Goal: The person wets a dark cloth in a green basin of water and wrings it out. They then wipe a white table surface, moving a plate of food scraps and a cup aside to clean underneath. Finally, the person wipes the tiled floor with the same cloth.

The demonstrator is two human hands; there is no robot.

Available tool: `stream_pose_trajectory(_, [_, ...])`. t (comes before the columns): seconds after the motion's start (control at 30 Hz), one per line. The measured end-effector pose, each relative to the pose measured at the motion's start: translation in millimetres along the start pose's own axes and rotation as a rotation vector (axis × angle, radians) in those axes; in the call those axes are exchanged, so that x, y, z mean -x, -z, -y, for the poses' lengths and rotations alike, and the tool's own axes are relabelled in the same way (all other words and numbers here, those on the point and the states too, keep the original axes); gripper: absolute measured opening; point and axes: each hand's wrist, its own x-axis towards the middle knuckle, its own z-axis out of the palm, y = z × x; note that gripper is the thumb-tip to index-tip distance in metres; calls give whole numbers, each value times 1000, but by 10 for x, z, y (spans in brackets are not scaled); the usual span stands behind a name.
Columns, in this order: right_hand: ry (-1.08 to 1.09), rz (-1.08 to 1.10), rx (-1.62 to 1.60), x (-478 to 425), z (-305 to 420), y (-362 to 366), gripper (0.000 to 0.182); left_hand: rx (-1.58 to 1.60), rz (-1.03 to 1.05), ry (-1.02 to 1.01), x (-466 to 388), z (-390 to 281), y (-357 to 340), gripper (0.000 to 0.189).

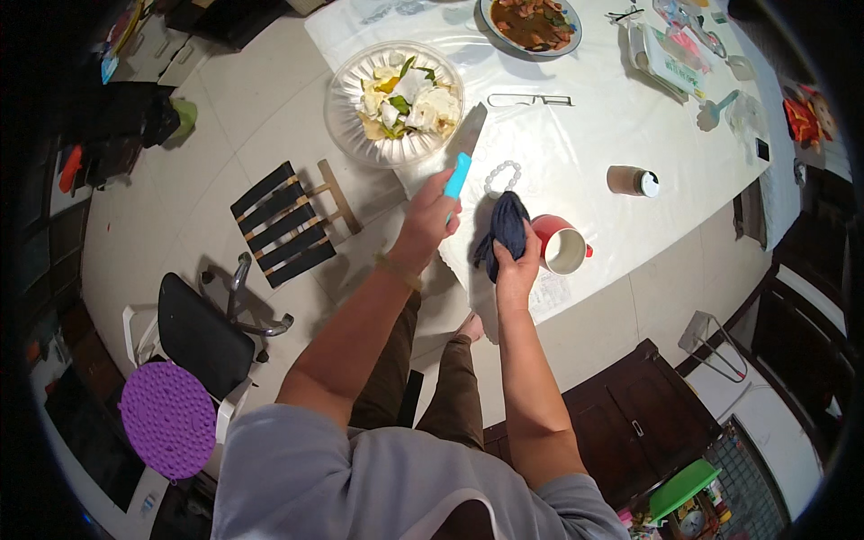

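My left hand [428, 212] is closed around the turquoise handle of a kitchen knife [474, 128]; its blade points up and away, close to the rim of a clear plastic bowl [337, 128]. Inside that bowl lie pale peelings and green and yellow scraps [405, 101]. In my right hand [518, 263] is a bunched dark navy cloth [507, 223], held over the table's near corner. A bracelet of pale beads [503, 177] touches or nearly touches the top of the cloth. Just right of my right hand, a red mug [563, 246] with a cream inside leans towards me.
A white-covered table [587, 128] bears a dish of stew [533, 27], eyeglasses [530, 100], a lidded jar [632, 181] and a packet [665, 61]. To the left on the tiled floor stand a slatted folding stool [283, 223] and a black office chair [202, 337]. A dark cabinet [634, 412] stands lower right.
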Motion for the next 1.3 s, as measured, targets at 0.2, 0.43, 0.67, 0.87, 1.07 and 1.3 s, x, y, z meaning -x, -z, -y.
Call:
stream_pose_trajectory(0.2, [163,22,-16,-96,776,-22,55,-339,-131,-96,312,-12,69,37])
stream_pose_trajectory(0.43, [406,54,305,-89,883,-285,54,-290,26,-127,536,37,205,43])
stream_pose_trajectory(0.67, [377,-60,487,-393,820,-215,56,-326,62,-51,755,-62,163,43])
stream_pose_trajectory(0.87, [393,53,531,64,865,-250,58,-300,72,-83,698,25,278,43])
stream_pose_trajectory(1.07, [361,-32,621,-316,826,-154,59,-371,91,-157,788,34,210,43])
stream_pose_trajectory(1.3, [405,-15,673,-110,759,-194,57,-152,101,72,788,42,277,41])
